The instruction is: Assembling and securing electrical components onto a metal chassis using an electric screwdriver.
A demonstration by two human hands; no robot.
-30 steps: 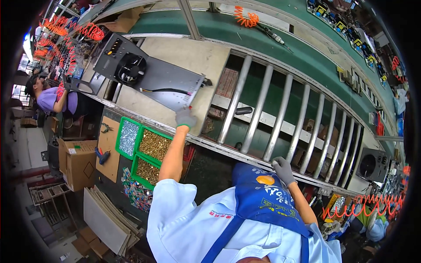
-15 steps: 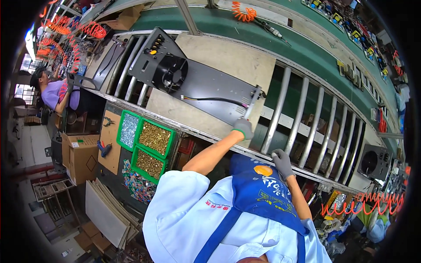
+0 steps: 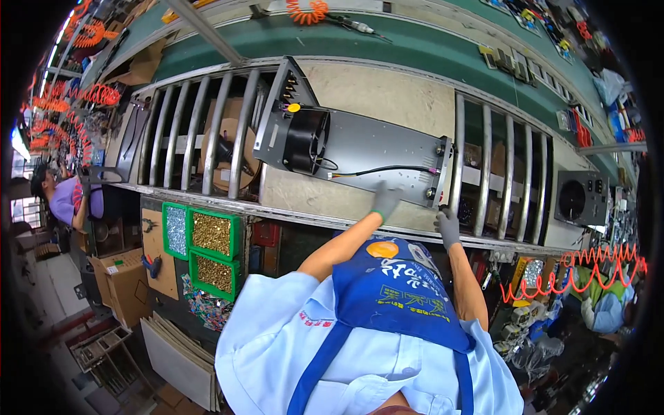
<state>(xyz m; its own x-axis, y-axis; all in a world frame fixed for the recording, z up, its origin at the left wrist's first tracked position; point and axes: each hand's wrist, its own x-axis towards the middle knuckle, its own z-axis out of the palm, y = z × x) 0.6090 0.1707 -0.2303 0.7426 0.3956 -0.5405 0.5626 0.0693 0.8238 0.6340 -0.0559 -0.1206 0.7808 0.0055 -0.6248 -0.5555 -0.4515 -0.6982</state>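
A grey metal chassis [image 3: 387, 142] lies on a pale board [image 3: 387, 86] over the roller conveyor. A round black fan [image 3: 306, 142] stands at its left end, beside an upright panel [image 3: 280, 114] with a yellow round piece [image 3: 294, 108]. A black cable [image 3: 387, 169] with a white plug runs along it to the right end plate [image 3: 443, 173]. My left hand [image 3: 387, 198], in a grey glove, is at the near edge of the chassis, its fingers smeared by motion. My gloved right hand [image 3: 447, 228] has curled fingers at the end plate's near corner.
Metal rollers [image 3: 508, 166] run on both sides of the board. Green bins [image 3: 214, 232] of brass-coloured and silvery small parts stand below left. Another chassis with a fan [image 3: 582, 199] sits at far right. A co-worker [image 3: 68, 200] is at the left. A screwdriver [image 3: 360, 28] hangs on an orange coil beyond.
The chassis has turned and shifted right relative to the board, so its end plate now stands by my right hand. My left hand has come off the end plate. The view has shifted.
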